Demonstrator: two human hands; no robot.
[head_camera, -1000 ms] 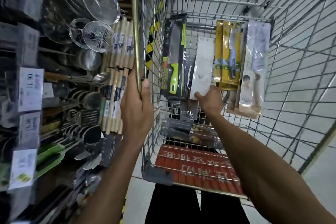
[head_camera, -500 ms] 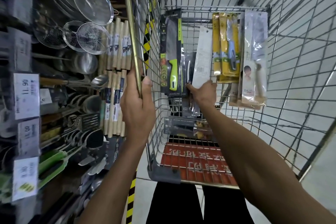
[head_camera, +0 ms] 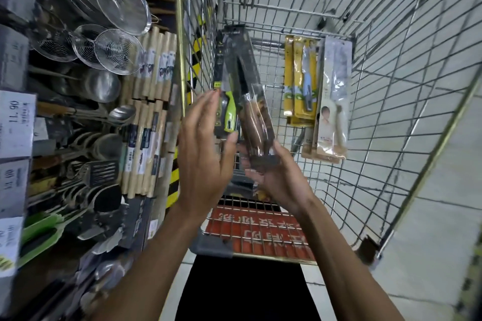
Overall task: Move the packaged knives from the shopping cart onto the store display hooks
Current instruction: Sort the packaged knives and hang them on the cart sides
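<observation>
Holding wood-handled pack (head_camera: 251, 101) over cart (head_camera: 391, 91) with right hand (head_camera: 276, 177), fingers curled round its bottom end, blade end up and tilted left. Gripped low, probably to keep the top free for hanging; no hang-hole visible, so judgement only.

Keeping left hand (head_camera: 206, 148) open, fingers straight and close together, palm turned toward the held pack, just beside it. Cannot tell whether it touches that pack or the green pack (head_camera: 226, 114) behind. Looks set to steady or take the upper end.

Seeing green pack upright against cart's left wall, partly hidden by the held pack. Seeing yellow packs (head_camera: 300, 81) and white pack (head_camera: 332, 101) stood on end along the far wall, well apart from both hands. Stood upright, presumably so each pulls out singly.

Reading 11.90 on price tag (head_camera: 17, 122), turned sideways; tag below it too blurred. Noting red panel (head_camera: 260, 227) at cart's near end, large Chinese characters upside down from this view, not read. Finding no brand legible on any pack: print too small or smeared.

Noting strainers (head_camera: 114, 52) and rolling pins (head_camera: 154, 65) on display at left, just beside cart. Hooks not made out among the stock, so target spot unknown.
</observation>
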